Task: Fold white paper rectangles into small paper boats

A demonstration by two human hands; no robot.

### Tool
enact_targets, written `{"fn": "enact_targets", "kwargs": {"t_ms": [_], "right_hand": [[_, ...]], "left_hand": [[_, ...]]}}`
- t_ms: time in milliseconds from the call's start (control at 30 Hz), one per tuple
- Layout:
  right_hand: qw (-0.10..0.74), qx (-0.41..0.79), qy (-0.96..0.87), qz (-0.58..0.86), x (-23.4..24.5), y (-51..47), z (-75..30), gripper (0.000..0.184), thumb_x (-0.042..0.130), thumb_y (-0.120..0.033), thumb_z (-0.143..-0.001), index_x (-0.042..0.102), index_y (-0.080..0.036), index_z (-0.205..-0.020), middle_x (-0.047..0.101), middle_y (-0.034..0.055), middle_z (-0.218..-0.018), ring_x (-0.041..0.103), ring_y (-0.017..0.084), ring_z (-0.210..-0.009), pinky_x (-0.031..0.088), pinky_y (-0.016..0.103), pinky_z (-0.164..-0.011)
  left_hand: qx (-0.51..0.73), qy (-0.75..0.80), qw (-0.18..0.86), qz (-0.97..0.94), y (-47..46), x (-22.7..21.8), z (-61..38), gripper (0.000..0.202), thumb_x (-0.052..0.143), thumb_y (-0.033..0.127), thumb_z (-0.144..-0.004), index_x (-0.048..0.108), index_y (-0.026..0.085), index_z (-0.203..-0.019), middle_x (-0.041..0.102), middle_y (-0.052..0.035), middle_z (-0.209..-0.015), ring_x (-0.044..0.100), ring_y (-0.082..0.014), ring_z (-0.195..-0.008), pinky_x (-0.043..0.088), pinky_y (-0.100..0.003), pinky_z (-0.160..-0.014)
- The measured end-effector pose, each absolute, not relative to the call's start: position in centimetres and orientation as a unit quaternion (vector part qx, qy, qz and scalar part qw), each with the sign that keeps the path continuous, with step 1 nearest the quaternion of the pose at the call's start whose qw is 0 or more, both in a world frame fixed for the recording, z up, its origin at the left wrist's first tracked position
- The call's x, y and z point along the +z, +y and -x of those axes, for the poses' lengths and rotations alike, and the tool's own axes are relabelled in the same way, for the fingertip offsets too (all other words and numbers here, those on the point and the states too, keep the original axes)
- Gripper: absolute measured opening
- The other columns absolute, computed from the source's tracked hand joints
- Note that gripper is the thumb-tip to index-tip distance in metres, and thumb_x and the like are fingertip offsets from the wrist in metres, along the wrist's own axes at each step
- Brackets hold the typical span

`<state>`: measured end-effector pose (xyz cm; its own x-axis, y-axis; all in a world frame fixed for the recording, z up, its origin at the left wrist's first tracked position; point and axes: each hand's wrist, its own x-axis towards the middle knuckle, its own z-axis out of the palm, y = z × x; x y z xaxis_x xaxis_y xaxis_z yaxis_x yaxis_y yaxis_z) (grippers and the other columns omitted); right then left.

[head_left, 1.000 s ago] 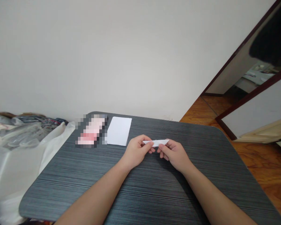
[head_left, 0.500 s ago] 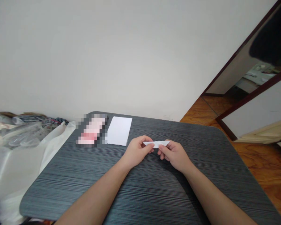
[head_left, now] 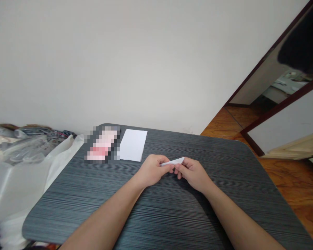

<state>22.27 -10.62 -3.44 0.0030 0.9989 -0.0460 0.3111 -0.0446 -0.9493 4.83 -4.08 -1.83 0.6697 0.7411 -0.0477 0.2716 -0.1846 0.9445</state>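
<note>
A small piece of folded white paper [head_left: 175,161] is held between my two hands, above the middle of the dark table [head_left: 135,222]. My left hand [head_left: 153,170] pinches its left end between thumb and fingers. On the other end, the thumb and fingers of my right hand [head_left: 191,171] are closed. The paper slants, with its pointed right end higher than the left. My fingers hide its lower part and back. Beyond my left hand lies a stack of white paper sheets [head_left: 133,145].
A blurred-out flat object with pink and red on it [head_left: 101,144] lies left of the stack. Clear plastic bags and cloth [head_left: 28,166] are heaped beside the table's left edge. A pale wall [head_left: 146,62] rises behind, and wooden floor [head_left: 289,180] shows at right.
The folded paper has tilted from level to slanted, its right end now up. My hands have drawn slightly closer together, the left thumb shifting right.
</note>
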Motion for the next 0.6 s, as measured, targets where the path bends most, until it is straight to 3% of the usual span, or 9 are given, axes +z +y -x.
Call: {"fn": "enact_targets", "kwargs": {"t_ms": [233,600], "right_hand": [[0.366,0.398,-0.604,0.585,-2.74,-10.66,-22.25,0.024,0.048,-0.024,-0.088,0.060,-0.015,-0.070,0.061,0.0003,-0.059,0.058,0.011,-0.053,0.044,0.022,-0.057],[0.383,0.405,-0.582,0.592,-3.14,-10.63,-22.38,0.020,0.051,-0.026,-0.086,0.058,-0.016,-0.071,0.061,0.0001,-0.062,0.056,0.011,-0.052,0.043,0.022,-0.053]], "left_hand": [[0.208,0.335,0.533,-0.749,-4.18,-1.86,-4.98,0.023,0.051,0.030,-0.080,0.065,0.014,-0.070,0.063,-0.0008,-0.066,0.048,-0.0102,-0.058,0.031,-0.020,-0.052],[0.184,0.325,0.525,-0.764,-4.08,-1.90,-4.88,0.028,0.048,0.032,-0.082,0.067,0.014,-0.070,0.064,-0.0008,-0.066,0.048,-0.0098,-0.057,0.030,-0.020,-0.052]]}}
